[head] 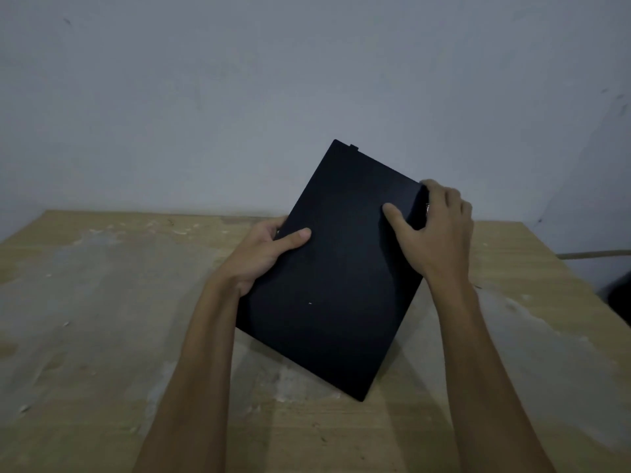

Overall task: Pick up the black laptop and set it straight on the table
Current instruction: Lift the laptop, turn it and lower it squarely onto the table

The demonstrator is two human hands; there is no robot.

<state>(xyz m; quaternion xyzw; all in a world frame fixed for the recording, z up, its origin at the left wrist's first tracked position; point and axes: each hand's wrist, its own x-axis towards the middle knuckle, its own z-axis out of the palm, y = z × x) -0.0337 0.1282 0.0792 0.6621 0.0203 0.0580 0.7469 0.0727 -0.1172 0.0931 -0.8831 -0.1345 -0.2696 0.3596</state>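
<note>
The black laptop (336,268) is closed and held up above the wooden table (102,319), turned at a slant with one corner pointing up toward the wall and another down toward me. My left hand (263,254) grips its left edge, thumb lying on the lid. My right hand (437,230) grips the upper right edge, thumb on the lid and fingers wrapped behind. The fingers of both hands behind the laptop are hidden.
The table top is worn, with pale stains and scuffs. A grey wall (239,97) rises right behind the table's far edge. A dark object (619,298) sits beyond the table's right edge, below a thin rail.
</note>
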